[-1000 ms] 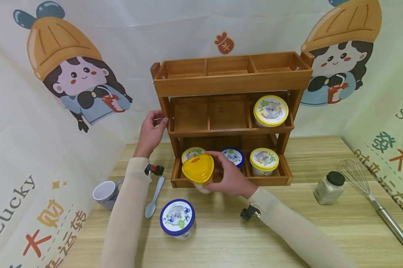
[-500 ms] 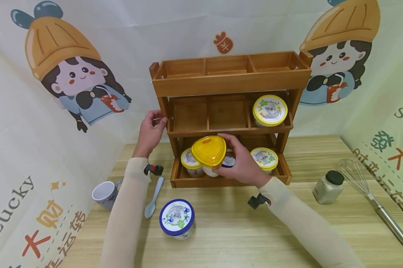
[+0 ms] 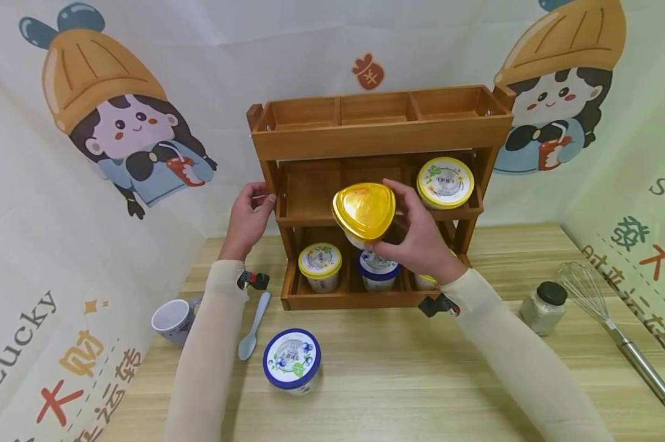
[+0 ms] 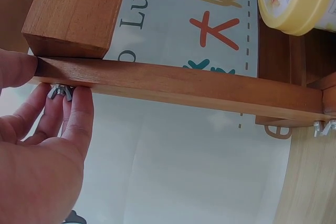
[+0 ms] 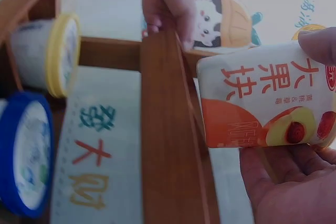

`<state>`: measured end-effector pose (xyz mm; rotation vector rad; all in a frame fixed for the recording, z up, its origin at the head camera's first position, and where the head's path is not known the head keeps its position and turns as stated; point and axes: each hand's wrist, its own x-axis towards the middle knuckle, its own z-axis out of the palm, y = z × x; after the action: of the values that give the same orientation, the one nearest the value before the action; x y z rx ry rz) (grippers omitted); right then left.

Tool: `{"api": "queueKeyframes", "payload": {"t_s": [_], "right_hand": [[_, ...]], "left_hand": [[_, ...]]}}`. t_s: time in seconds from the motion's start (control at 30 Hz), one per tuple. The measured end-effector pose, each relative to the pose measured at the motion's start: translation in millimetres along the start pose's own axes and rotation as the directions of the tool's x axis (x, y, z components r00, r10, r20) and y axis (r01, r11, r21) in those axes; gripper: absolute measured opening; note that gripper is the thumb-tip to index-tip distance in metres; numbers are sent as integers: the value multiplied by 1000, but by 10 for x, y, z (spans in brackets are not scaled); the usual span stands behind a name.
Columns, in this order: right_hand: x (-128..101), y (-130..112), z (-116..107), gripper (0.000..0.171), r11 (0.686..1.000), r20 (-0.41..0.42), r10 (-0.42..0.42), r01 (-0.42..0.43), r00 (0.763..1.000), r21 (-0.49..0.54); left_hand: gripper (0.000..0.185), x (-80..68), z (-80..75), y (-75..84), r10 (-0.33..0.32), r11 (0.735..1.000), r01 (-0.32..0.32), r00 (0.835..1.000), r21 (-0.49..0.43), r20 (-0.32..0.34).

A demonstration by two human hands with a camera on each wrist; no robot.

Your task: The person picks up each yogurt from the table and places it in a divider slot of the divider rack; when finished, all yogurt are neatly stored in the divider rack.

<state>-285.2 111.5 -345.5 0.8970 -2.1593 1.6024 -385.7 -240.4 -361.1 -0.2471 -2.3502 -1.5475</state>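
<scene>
My right hand (image 3: 421, 239) holds a yogurt cup (image 3: 364, 212) with a shiny yellow, rounded-triangular lid, in front of the middle shelf. In the right wrist view, the cup (image 5: 262, 98) is white and orange with a peach picture, gripped between thumb and fingers. My left hand (image 3: 249, 218) is at the left post of the wooden rack (image 3: 376, 141). The left wrist view has its thumb and fingers on either side of that post (image 4: 184, 88), by a wing nut (image 4: 62, 91). Yellow-lidded tubs and a blue-lidded tub (image 3: 379, 270) stand on the bottom shelf; my right hand partly covers one.
A yellow-lidded tub (image 3: 445, 182) sits in the middle shelf's right compartment. Before the rack are a blue-lidded tub (image 3: 292, 359), a spoon (image 3: 253, 326) and a mug (image 3: 173, 320). At right are a black-capped jar (image 3: 543, 309) and a whisk (image 3: 622, 337).
My right hand has lifted the yellow-lidded yogurt cup up and to the right, from before the bottom shelf to the middle shelf's height. The left hand stays at the rack's post.
</scene>
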Motion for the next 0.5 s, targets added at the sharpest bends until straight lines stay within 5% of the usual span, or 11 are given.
{"api": "queueKeyframes", "payload": {"t_s": [0.5], "right_hand": [[205, 151, -99, 104, 999, -137, -40, 39, 990, -8]], "left_hand": [[45, 10, 6, -15, 7, 1000, -7, 1000, 0, -1]]}}
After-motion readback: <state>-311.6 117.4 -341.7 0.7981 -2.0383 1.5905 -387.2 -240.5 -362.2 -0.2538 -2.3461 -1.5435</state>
